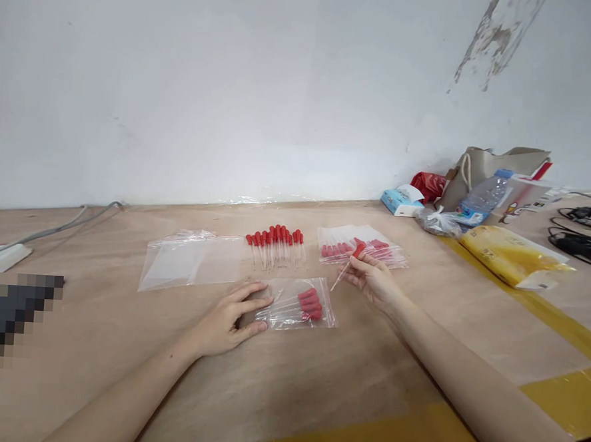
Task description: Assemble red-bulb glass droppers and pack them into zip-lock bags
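Note:
A dropper with a red rubber bulb (358, 251) is pinched in my right hand (375, 279), its thin clear tube slanting down to the left. My left hand (232, 317) lies with fingers spread, their tips resting on the left end of a clear plastic bag (286, 324). Several droppers (310, 303) are inside this bag, bulbs to the right. Behind it, a row of loose droppers (277, 236) lies with bulbs toward the wall. Flat clear bags (193, 258) lie to the left. Beyond my right hand is a pile of filled dropper bags (342, 240).
At the back right stand a blue tissue pack (401, 202), a plastic bottle (484, 196) and a grey paper bag (509, 164). A yellow packet (513, 256) and black cables (587, 239) lie farther right. A white power strip (3, 258) sits on the left.

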Demonstrator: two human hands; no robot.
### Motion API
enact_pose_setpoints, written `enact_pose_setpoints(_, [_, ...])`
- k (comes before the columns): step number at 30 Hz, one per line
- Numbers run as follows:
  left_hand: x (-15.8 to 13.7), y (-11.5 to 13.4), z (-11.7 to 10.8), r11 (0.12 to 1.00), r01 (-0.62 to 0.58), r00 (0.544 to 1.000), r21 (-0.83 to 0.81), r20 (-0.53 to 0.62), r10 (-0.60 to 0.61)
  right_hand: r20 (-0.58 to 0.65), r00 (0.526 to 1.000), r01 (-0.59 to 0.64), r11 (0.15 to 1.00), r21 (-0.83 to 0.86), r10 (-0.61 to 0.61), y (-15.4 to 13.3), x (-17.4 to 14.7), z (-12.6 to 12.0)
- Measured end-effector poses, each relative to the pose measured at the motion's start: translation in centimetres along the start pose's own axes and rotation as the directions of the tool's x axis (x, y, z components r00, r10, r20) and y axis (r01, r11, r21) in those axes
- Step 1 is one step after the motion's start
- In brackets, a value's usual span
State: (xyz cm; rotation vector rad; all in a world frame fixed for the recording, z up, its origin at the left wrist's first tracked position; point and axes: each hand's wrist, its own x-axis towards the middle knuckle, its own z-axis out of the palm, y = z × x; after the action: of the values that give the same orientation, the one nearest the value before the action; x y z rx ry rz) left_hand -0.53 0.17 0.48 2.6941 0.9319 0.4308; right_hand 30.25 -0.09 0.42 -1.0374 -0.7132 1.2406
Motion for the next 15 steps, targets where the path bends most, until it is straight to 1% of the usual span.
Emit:
enact_pose_setpoints(4, [0.0, 0.0, 0.0, 1.0, 0.01, 1.0, 0.001, 0.011, -0.01, -0.091, 0.99, 0.103, 0.992, -0.077, -0.11, 0.6, 0.2, -0.7])
enact_pose_setpoints(6, [0.0, 0.0, -0.1, 1.0, 0.009, 1.0, 0.001, 0.009, -0.009, -0.11, 0.985, 0.121, 0.987, -0.106, -0.133, 0.7, 0.1, -0.8])
enact_pose_setpoints(9, [0.0, 0.0, 0.0, 1.0, 0.014, 1.0, 0.001, 0.009, -0.014, -0.132, 0.984, 0.103, 0.989, -0.104, -0.116, 0.9, -0.2, -0.6])
enact_pose_setpoints(15, [0.0, -0.1, 0.1, 1.0, 0.022, 1.0, 0.007, 0.02, -0.022, -0.173, 0.982, 0.069, 0.997, -0.036, -0.074, 1.9, -0.7, 0.2])
